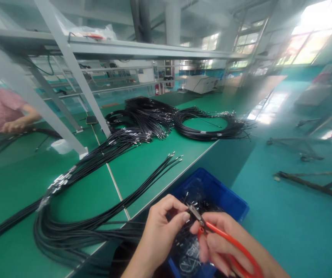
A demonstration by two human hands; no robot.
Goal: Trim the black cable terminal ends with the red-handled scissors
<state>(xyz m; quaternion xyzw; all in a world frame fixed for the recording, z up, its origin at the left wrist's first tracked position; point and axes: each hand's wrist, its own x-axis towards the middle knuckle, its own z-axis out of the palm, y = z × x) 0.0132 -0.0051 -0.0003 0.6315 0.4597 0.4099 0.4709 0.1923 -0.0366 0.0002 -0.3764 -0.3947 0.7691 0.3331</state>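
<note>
Scissors in your right hand, tips up against your left fingers

The red-handled scissors (223, 233) are over the blue bin (235, 200), blades pointing at your left hand. Your right hand (214, 243) is wrapped around the handles; the lower handle is partly covered by your fingers and runs toward the bottom edge. Blade gap looks narrow, hard to judge. Your left hand (162, 227) has thumb and forefinger drawn close together beside the blade tips; whatever may be between them is too small to make out, so can't tell if you're pinching something.

Bin below: dark bits and clear plastic, tangled, mostly unidentifiable; your hands cover much of it. Left of your left hand, black cables (81, 233) curve across the green table (142, 162); some run behind your wrist, ends hidden. Another branch points away from you, pale tips showing.

Farther back on the table: a cable pile (145, 112) and, just right of it, a cable coil (203, 135) near the edge. White box (200, 85) behind, blurry. Shelf (154, 50) above. At far left, a co-worker's hand (15, 125) by dark cables; that person is cut off by the frame.
</note>
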